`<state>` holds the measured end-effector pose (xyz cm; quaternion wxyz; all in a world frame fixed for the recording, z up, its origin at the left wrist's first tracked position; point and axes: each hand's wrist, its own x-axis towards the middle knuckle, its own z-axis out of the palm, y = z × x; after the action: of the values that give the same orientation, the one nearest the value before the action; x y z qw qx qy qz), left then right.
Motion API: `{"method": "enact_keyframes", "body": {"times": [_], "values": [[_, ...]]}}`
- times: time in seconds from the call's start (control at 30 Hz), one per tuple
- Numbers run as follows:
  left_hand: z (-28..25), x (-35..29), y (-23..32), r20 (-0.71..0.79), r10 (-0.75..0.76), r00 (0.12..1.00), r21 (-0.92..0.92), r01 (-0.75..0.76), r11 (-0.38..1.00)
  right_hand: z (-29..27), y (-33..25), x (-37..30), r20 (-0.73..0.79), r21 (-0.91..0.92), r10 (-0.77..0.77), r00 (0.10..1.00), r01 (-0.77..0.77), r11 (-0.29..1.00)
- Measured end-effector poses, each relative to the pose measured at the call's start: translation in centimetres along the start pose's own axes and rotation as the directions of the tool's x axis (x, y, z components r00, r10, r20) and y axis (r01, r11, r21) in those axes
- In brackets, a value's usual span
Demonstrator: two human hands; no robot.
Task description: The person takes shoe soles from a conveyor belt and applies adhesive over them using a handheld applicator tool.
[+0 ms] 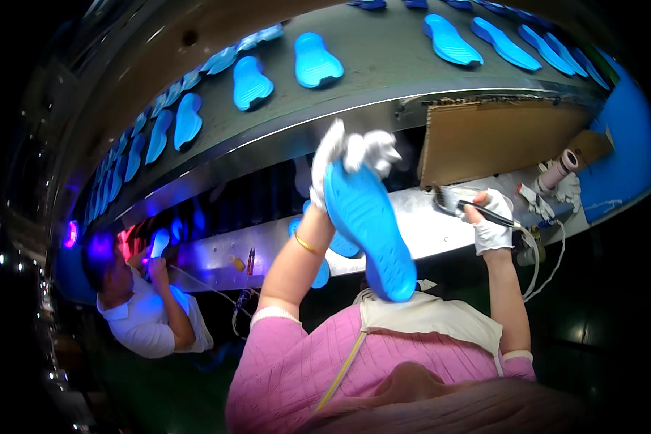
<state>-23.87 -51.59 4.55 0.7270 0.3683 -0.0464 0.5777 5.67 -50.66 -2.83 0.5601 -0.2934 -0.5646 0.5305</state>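
My left hand (349, 150), in a white glove, grips the upper end of a blue shoe sole (372, 224). The sole hangs tilted above the bench edge, its lower end close to my apron. Farther right, my gloved right hand (493, 223) is closed around the black handle of a brush (450, 200), with bare fingertips showing. Its dark bristles point left over the metal bench (412, 217), apart from the sole. White tubing (534, 253) runs from near the handle's end. Behind my left forearm lie more blue soles (343, 246), partly hidden.
Beyond the bench runs a dark conveyor belt (383, 50) carrying rows of blue soles (452, 41). A cardboard sheet (499, 141) stands at the bench's back right, near a pale roll (557, 170). At left, a co-worker (148, 311) holds a sole (159, 242) under violet light.
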Motion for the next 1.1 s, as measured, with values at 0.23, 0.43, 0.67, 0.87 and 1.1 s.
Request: {"method": "enact_keyframes", "body": {"times": [0.23, 0.43, 0.67, 0.87, 1.1], "values": [[0.0, -6.3, -7.3, -0.384, -0.248, 0.890, -0.208, 0.178, 0.962, 4.1, -3.1, -0.1, 0.266, -0.059, -0.008, 0.964, 0.025, 0.998], [-0.1, -4.6, -11.2, -0.467, -0.022, 0.884, -0.169, -0.064, 0.983, 6.9, -2.3, 2.3, 0.107, -0.066, -0.092, 0.990, 0.099, 0.993], [-1.8, -5.4, -12.5, -0.614, -0.028, 0.788, -0.101, -0.043, 0.994, 8.2, -2.8, 0.2, 0.216, -0.077, -0.116, 0.970, 0.135, 0.988], [-1.9, -5.6, -11.1, -0.601, 0.039, 0.798, 0.034, -0.023, 0.999, 8.0, -3.0, -0.5, 0.369, -0.289, -0.387, 0.845, 0.500, 0.816], [-1.8, -5.5, -9.7, -0.678, -0.059, 0.733, -0.013, 0.068, 0.998, 7.8, -2.4, -2.1, 0.404, -0.264, -0.335, 0.851, 0.460, 0.848]]}}
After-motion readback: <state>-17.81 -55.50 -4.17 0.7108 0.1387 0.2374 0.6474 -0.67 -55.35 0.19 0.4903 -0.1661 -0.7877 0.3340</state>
